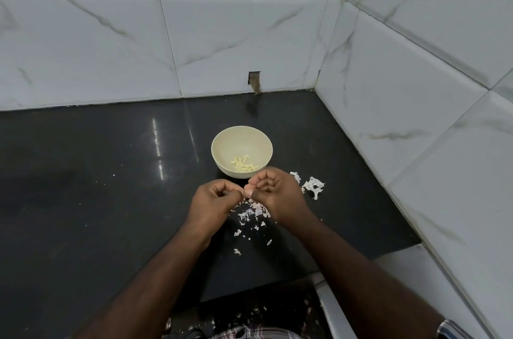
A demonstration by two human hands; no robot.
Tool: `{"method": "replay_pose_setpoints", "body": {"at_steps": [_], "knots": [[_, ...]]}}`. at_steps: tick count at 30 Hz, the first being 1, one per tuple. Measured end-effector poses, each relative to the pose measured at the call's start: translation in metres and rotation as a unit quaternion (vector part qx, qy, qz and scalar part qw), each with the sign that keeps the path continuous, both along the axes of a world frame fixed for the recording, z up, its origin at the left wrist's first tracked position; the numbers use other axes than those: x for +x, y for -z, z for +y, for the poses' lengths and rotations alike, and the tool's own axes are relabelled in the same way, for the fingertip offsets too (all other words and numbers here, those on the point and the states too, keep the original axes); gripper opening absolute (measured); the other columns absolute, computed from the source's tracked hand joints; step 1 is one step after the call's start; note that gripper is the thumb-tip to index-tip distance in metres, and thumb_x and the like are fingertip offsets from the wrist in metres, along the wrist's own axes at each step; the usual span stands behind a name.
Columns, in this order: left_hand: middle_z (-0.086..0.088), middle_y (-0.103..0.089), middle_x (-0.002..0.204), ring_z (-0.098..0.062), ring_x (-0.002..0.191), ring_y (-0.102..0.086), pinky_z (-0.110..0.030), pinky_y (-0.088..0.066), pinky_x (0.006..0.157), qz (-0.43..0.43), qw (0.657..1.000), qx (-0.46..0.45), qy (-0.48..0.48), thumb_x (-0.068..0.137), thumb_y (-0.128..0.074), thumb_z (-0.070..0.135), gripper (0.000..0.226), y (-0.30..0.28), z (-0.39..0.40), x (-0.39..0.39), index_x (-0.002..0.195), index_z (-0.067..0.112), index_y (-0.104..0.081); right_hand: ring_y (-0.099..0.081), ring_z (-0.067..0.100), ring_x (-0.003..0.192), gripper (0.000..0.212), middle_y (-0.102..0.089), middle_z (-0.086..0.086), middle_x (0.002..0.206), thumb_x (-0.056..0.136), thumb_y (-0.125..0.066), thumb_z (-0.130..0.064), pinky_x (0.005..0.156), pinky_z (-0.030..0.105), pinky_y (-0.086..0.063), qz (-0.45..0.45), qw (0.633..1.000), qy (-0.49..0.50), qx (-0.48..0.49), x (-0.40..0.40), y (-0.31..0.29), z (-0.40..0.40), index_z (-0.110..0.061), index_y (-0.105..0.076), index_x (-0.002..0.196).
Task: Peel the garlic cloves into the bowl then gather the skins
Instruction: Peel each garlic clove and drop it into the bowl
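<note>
bowl [241, 141]: 1, cream, on counter [97, 172], about a dozen peeled cloves [243, 163] inside | left hand [212, 206] + right hand [277, 194]: both pinch 1 pinkish clove [248, 193] | skins [254, 212]: many white scraps below hands

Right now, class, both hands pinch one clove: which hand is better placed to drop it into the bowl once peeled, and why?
Probably the right hand. It sits nearest the bowl, its knuckles almost at the near rim, while the left hand is lower and further left. Both pinch the clove.

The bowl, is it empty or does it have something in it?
Not empty. The upright cream bowl holds a small heap of peeled garlic cloves at its bottom, far from full.
</note>
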State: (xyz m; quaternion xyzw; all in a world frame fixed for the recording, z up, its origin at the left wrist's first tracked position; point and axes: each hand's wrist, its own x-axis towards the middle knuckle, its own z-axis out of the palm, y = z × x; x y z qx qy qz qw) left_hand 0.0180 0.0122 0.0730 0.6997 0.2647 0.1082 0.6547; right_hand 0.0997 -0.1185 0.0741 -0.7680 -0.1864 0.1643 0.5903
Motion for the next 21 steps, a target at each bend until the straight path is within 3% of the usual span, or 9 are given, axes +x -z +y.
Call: {"method": "replay_pose_setpoints", "body": {"at_steps": [3, 7, 9, 11, 14, 18, 21], "knots": [[0.004, -0.063, 0.061, -0.004, 0.056, -0.051, -0.019, -0.042, 0.056, -0.021, 0.997, 0.071, 0.014, 0.08, -0.073, 0.004, 0.016, 0.002, 0.001, 0.001, 0.073, 0.018, -0.074, -0.066, 0.021, 0.068, 0.021, -0.072, 0.011, 0.076, 0.079, -0.076, 0.008, 0.063, 0.031, -0.057, 0.14, 0.987, 0.029, 0.071, 0.002, -0.004, 0.001, -0.007, -0.063, 0.086], [0.011, -0.067, 0.065, 0.0, 0.057, -0.056, -0.014, -0.043, 0.056, -0.046, 0.981, 0.189, 0.014, 0.079, -0.075, 0.011, 0.02, 0.002, -0.004, 0.002, 0.069, 0.027, -0.07, -0.066, 0.02, 0.067, 0.021, -0.07, 0.011, 0.074, 0.084, -0.068, 0.011, 0.063, 0.029, -0.056, 0.274, 0.951, 0.061, 0.128, -0.001, -0.008, 0.002, -0.005, -0.058, 0.093], [0.012, -0.066, 0.065, 0.0, 0.058, -0.056, -0.012, -0.042, 0.055, -0.038, 0.978, 0.206, 0.007, 0.079, -0.075, 0.012, 0.017, 0.001, -0.006, 0.003, 0.069, 0.025, -0.069, -0.066, 0.02, 0.068, 0.022, -0.07, 0.01, 0.075, 0.083, -0.068, 0.013, 0.064, 0.029, -0.057, 0.228, 0.964, 0.068, 0.117, -0.002, -0.007, 0.003, -0.006, -0.059, 0.09], [0.008, -0.064, 0.061, -0.002, 0.056, -0.053, -0.021, -0.043, 0.058, -0.014, 0.986, 0.166, -0.006, 0.079, -0.074, 0.013, 0.014, 0.002, -0.006, 0.005, 0.067, 0.02, -0.07, -0.068, 0.023, 0.071, 0.024, -0.072, 0.01, 0.078, 0.081, -0.07, 0.011, 0.07, 0.032, -0.06, 0.102, 0.99, 0.062, 0.077, -0.002, -0.004, 0.005, -0.011, -0.061, 0.084], [-0.002, -0.063, 0.065, -0.009, 0.058, -0.049, -0.025, -0.038, 0.055, 0.002, 1.0, -0.017, 0.002, 0.08, -0.069, 0.01, 0.015, -0.001, -0.004, 0.008, 0.066, 0.009, -0.068, -0.072, 0.017, 0.081, 0.029, -0.074, 0.001, 0.082, 0.082, -0.071, 0.003, 0.08, 0.037, -0.059, -0.034, 0.998, 0.04, 0.033, -0.006, 0.0, 0.005, -0.025, -0.064, 0.079], [-0.001, -0.061, 0.069, -0.007, 0.054, -0.044, -0.024, -0.025, 0.051, 0.03, 0.975, -0.217, 0.031, 0.084, -0.064, 0.011, 0.014, -0.004, -0.004, 0.007, 0.071, 0.013, -0.068, -0.069, 0.009, 0.078, 0.022, -0.072, -0.005, 0.083, 0.086, -0.067, 0.004, 0.077, 0.03, -0.057, -0.121, 0.992, 0.007, 0.032, -0.009, 0.001, 0.0, -0.018, -0.066, 0.082], [0.0, -0.061, 0.069, -0.007, 0.054, -0.044, -0.024, -0.025, 0.05, 0.037, 0.975, -0.217, 0.031, 0.087, -0.061, 0.009, 0.013, 0.0, -0.002, 0.007, 0.076, 0.012, -0.068, -0.068, 0.005, 0.081, 0.023, -0.072, -0.008, 0.085, 0.087, -0.066, 0.005, 0.079, 0.021, -0.053, -0.108, 0.994, -0.019, 0.026, -0.008, -0.002, -0.002, -0.018, -0.068, 0.09]]}}
